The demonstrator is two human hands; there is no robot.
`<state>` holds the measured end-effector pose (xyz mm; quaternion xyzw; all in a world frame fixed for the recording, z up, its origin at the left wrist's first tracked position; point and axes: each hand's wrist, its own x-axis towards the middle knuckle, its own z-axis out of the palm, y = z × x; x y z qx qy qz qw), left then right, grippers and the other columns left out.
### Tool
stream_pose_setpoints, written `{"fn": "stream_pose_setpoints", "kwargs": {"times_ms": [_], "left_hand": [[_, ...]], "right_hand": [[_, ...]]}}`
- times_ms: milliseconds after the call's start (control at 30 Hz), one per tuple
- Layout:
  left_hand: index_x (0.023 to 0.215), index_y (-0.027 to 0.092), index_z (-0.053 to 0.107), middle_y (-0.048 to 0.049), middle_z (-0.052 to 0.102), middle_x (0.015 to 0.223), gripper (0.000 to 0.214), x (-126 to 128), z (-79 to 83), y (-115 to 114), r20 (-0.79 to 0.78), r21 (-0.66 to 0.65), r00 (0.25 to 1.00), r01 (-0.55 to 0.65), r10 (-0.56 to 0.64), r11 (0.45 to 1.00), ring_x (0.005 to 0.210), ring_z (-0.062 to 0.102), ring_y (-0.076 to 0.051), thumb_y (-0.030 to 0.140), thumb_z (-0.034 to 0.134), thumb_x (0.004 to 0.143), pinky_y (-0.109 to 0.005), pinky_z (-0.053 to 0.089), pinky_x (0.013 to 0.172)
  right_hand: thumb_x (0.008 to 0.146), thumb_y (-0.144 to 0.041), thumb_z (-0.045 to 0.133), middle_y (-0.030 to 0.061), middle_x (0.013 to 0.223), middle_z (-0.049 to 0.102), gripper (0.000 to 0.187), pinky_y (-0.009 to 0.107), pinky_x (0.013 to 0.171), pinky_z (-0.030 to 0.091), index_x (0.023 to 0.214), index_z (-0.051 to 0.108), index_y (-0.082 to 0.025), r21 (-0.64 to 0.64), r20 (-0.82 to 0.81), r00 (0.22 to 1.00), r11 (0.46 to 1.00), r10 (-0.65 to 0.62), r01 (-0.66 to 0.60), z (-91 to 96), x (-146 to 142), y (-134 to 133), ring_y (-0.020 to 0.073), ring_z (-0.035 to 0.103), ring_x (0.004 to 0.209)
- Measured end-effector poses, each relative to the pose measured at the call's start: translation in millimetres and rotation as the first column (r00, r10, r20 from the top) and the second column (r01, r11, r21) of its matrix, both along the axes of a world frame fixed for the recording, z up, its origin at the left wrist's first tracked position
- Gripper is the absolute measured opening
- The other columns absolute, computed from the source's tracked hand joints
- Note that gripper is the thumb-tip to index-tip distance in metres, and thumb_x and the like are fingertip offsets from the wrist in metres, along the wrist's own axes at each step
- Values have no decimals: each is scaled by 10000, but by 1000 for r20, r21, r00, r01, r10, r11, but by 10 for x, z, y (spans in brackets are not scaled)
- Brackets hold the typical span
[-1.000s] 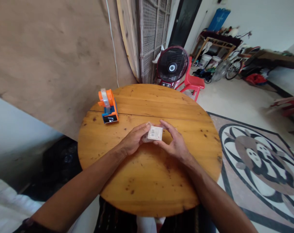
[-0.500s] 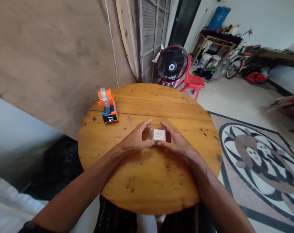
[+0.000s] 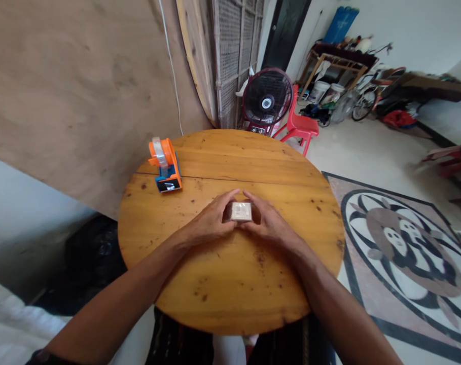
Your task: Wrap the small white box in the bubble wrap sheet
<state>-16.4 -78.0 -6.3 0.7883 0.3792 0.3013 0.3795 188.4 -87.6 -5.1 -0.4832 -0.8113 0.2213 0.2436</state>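
Observation:
A small pale box (image 3: 241,212) in clear, shiny wrapping sits near the middle of the round wooden table (image 3: 230,274), its printed top facing up. My left hand (image 3: 217,215) curves around its left side, thumb at the near edge and fingers behind. On the other side my right hand (image 3: 269,219) cups it in the same way. The fingertips of both hands nearly meet beyond the box; the exact points of contact on its sides are partly hidden.
An orange and blue tape dispenser (image 3: 166,165) with a roll of clear tape stands at the table's back left. Beyond the table are a fan (image 3: 267,99) and a red chair (image 3: 302,124). A wooden board (image 3: 81,76) leans along the left.
My hands have drawn closer together around the box, and its wrapping at the left is now less visible. The whole view has shifted slightly.

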Motion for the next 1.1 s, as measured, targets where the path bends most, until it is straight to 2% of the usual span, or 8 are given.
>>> {"fn": "stream_pose_setpoints", "kwargs": {"times_ms": [167, 367, 500, 667, 833, 933, 1100], "left_hand": [[1435, 194, 289, -120, 523, 1309, 798, -35, -17, 26, -27, -23, 999, -34, 33, 999, 1184, 520, -279, 263, 656, 730, -452, 409, 1024], [1474, 209, 204, -141, 314, 1497, 924, -200, -27, 119, -72, -88, 995, 69, -76, 994, 1342, 367, -314, 342, 696, 704, -484, 332, 1096], [1480, 222, 193, -133, 337, 1482, 940, -258, -51, 136, -115, -73, 989, 81, -89, 994, 1353, 351, -314, 332, 696, 693, -492, 307, 1110], [1479, 236, 205, -117, 390, 1435, 936, -191, -68, 105, -172, -23, 982, 69, -72, 997, 1316, 383, -302, 315, 693, 684, -482, 311, 1105], [1471, 230, 223, -109, 462, 1364, 879, -133, -53, 88, -129, 24, 992, 3, 0, 1000, 1241, 460, -280, 247, 656, 707, -457, 359, 1070], [1467, 223, 231, -105, 497, 1324, 877, -119, -26, 81, -95, 33, 995, -21, 24, 999, 1204, 495, -274, 210, 652, 698, -454, 378, 1053], [1449, 235, 292, -114, 437, 1399, 854, -142, -39, 103, -153, 33, 987, 46, -41, 998, 1276, 428, -300, 293, 693, 697, -472, 341, 1081]], "right_hand": [[729, -343, 704, 141, 1339, 537, 838, 504, 1007, 394, 1453, 309, -189, -59, 8, 999, 998, 34, -33, 17, 9, 7, 312, 522, 1195], [691, -427, 738, 157, 1410, 469, 966, 524, 1054, 347, 1484, 235, -195, -129, 56, 998, 991, 33, -25, 105, 134, 23, 328, 448, 1284], [692, -444, 736, 145, 1439, 437, 965, 526, 1074, 322, 1486, 234, -222, -124, 75, 996, 991, 52, -43, 85, 185, 42, 325, 411, 1317], [680, -395, 742, 141, 1403, 479, 923, 518, 1042, 352, 1467, 291, -221, -108, 76, 997, 994, 33, -25, 110, 129, 6, 330, 431, 1292], [719, -306, 697, 126, 1297, 568, 767, 493, 1004, 376, 1412, 382, -219, 14, 39, 999, 1000, -11, 11, 100, 29, -23, 299, 524, 1187], [721, -308, 699, 118, 1233, 606, 756, 481, 997, 384, 1402, 388, -208, 67, 1, 1000, 997, -25, 25, 75, 11, -16, 287, 549, 1151], [713, -323, 711, 133, 1334, 543, 776, 507, 1005, 382, 1412, 385, -230, 23, 53, 998, 999, 25, -26, 86, 52, -21, 316, 510, 1214]]}}
